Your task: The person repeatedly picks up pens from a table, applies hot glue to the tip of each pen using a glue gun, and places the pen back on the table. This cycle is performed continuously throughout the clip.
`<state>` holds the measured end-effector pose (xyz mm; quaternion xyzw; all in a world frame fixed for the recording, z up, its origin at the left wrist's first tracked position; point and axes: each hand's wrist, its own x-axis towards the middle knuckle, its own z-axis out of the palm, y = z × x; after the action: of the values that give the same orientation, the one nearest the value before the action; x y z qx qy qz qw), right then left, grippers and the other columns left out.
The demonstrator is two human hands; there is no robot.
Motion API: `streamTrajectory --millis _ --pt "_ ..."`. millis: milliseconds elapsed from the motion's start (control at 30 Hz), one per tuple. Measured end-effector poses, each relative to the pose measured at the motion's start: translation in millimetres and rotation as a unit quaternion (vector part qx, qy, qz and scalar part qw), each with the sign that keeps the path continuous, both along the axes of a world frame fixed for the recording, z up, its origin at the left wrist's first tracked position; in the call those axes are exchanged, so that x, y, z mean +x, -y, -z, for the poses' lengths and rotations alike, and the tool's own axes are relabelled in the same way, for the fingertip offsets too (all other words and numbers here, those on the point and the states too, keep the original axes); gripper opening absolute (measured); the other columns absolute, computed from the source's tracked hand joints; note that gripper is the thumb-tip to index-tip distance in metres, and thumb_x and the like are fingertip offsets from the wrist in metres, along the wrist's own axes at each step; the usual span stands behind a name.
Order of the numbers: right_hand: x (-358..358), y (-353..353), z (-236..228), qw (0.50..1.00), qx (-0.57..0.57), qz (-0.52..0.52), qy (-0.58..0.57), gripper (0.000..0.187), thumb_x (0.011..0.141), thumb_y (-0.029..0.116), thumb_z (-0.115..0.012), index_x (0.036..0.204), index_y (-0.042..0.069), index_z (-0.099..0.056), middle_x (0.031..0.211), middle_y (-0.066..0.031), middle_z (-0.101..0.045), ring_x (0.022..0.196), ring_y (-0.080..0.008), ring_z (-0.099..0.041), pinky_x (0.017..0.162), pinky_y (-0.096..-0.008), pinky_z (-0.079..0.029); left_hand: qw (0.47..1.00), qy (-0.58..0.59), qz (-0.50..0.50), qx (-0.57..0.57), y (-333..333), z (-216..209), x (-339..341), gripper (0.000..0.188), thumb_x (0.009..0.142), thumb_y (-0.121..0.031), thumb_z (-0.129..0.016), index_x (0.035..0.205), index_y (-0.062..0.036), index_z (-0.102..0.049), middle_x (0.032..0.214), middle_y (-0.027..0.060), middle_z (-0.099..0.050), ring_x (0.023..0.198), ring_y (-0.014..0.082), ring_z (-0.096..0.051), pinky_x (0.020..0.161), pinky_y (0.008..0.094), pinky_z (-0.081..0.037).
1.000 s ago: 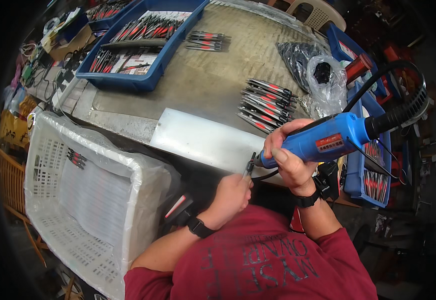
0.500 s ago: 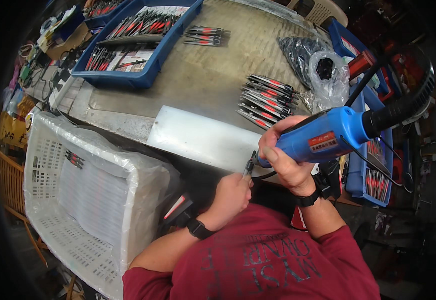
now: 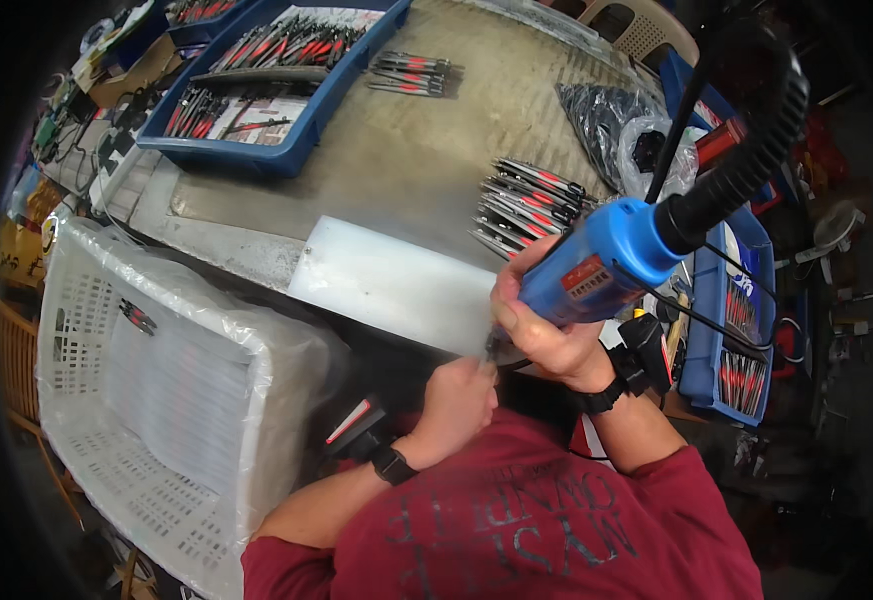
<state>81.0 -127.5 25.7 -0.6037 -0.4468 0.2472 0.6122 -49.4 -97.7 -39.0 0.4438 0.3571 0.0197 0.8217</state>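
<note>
My right hand (image 3: 547, 335) is wrapped round a blue handheld power tool (image 3: 612, 258) with a black ribbed hose on its upper end. The tool is tilted, its lower end pointing down and left toward my left hand (image 3: 460, 402). Closed fingers of that hand hold a slim dark pen (image 3: 494, 346) upright, its top close under the tool's nose. Whether the two touch, I cannot tell. Behind my hands lies a long white block (image 3: 387, 285) at the table's front edge. A stack of grey, black and red pens (image 3: 532, 210) rests just beyond the tool.
A plastic-lined white crate (image 3: 253, 430) stands at left, with a few pens inside. A divided blue tray (image 3: 292, 155) of pens sits far left on the table (image 3: 427, 150), beside a small pen row (image 3: 409, 75). Plastic bags (image 3: 612, 125) and another blue tray (image 3: 702, 350) are at right.
The blue tool and my right hand have moved left and slightly down, and the hose has swung left with them. The pen in my left hand now sits lower, closer under the tool's nose.
</note>
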Motion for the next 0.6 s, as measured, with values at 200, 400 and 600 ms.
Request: streamTrajectory --millis 200,400,600 --pt "1.3 26.3 -4.4 0.979 0.160 0.079 -0.101 0.046 0.069 0.002 -0.065 0.108 0.009 -0.042 0.078 -0.0072 -0.050 0.065 -0.0204 -0.052 0.060 -0.0335 -0.044 0.999 -0.015 0.039 -0.016 -7.7 -9.5 -2.6 0.019 0.093 -0.017 -0.045 0.082 -0.0021 -0.053 0.059 0.0031 -0.052 0.043 0.0087 -0.044 0.038 0.0219 -0.035" --pt "13.0 61.5 -13.7 0.935 0.263 0.148 -0.185 0.044 0.068 0.006 -0.066 0.105 0.005 -0.042 0.075 -0.0084 -0.050 0.064 -0.0206 -0.053 0.059 -0.0338 -0.045 0.981 0.112 0.039 0.155 -36.5 -27.4 17.5 0.019 0.092 -0.020 -0.049 0.084 -0.0034 -0.055 0.061 -0.0015 -0.050 0.053 0.0059 -0.048 0.047 0.0189 -0.037" --pt "17.2 77.4 -8.7 0.916 0.289 0.178 -0.213 0.043 0.069 0.008 -0.065 0.105 0.006 -0.043 0.072 -0.0087 -0.050 0.061 -0.0207 -0.052 0.058 -0.0332 -0.043 0.819 0.158 -0.023 0.552 -84.7 -46.6 85.8 0.014 0.087 -0.011 -0.055 0.095 0.0006 -0.055 0.063 0.0015 -0.052 0.059 0.0087 -0.045 0.054 0.0254 -0.039"
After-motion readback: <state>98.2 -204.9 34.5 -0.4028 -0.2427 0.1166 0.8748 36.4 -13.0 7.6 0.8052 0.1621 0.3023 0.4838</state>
